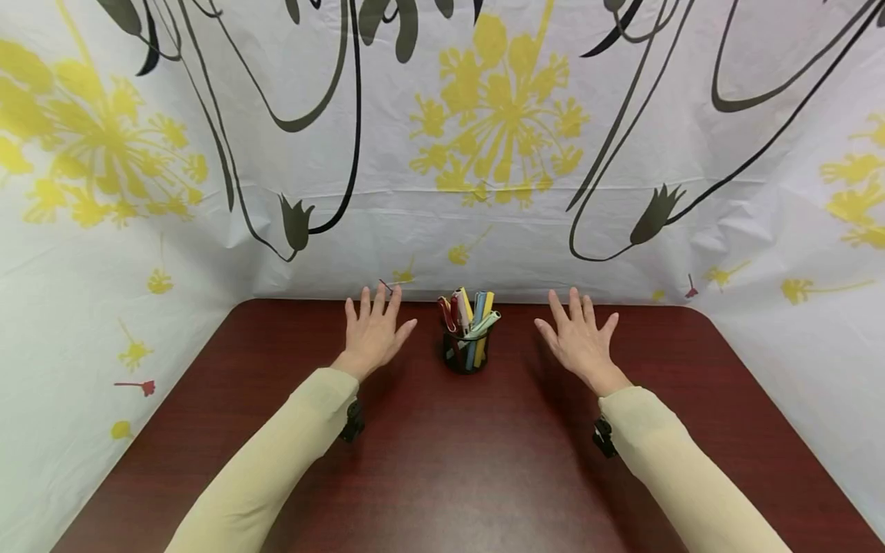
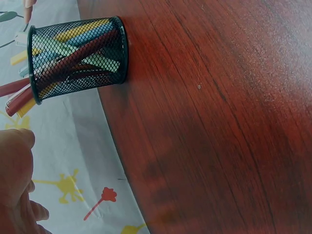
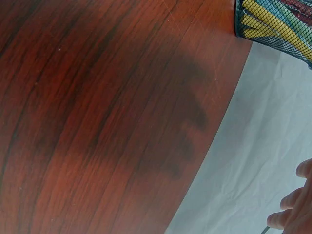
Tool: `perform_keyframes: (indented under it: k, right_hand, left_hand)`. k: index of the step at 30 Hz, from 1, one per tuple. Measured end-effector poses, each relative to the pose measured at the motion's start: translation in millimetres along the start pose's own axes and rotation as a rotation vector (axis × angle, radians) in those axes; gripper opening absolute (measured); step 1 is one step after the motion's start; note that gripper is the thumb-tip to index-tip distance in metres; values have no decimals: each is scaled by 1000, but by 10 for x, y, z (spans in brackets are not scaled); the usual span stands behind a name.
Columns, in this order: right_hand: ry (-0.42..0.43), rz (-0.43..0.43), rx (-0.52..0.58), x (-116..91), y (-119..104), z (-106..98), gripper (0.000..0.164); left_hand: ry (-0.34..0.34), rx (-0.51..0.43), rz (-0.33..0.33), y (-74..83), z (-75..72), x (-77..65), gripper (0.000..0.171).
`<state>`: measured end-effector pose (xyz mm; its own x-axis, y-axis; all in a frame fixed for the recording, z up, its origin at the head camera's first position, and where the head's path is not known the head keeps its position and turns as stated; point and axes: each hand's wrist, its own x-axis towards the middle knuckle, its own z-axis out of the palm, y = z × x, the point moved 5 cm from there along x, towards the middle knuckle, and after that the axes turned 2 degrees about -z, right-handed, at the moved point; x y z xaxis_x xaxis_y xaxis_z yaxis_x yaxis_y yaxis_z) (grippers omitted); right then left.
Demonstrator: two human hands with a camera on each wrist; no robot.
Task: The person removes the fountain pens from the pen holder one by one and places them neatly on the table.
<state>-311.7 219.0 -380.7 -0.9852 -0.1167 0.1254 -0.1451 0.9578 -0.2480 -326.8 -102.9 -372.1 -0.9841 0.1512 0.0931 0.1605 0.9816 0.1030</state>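
Observation:
A black mesh pen cup (image 1: 465, 355) stands upright near the far edge of the table, filled with several pens and markers (image 1: 477, 311) in red, yellow, blue and pale green. To its left, my left hand (image 1: 371, 336) is held over the table with fingers spread and nothing in it. On the cup's other side my right hand (image 1: 582, 344) is spread the same way, also holding nothing. Both hands are apart from the cup. The left wrist view shows the mesh cup (image 2: 80, 56) from the side; in the right wrist view only part of the cup (image 3: 278, 27) appears.
The dark red wooden table (image 1: 463, 461) has rounded far corners. Right behind its far edge hangs a white cloth (image 1: 415, 169) printed with yellow flowers and dark stems, which also runs down both sides. A small dark device (image 1: 353, 421) is strapped at each wrist.

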Motion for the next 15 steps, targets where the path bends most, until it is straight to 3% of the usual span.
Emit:
perform_keyframes:
  k: [9, 15]
  right_hand:
    - [9, 12, 10, -13, 16, 17, 66]
    - [80, -5, 41, -33, 11, 2, 63]
  left_hand:
    - [-5, 10, -9, 14, 24, 1, 69]
    - [1, 17, -21, 38, 32, 1, 69]
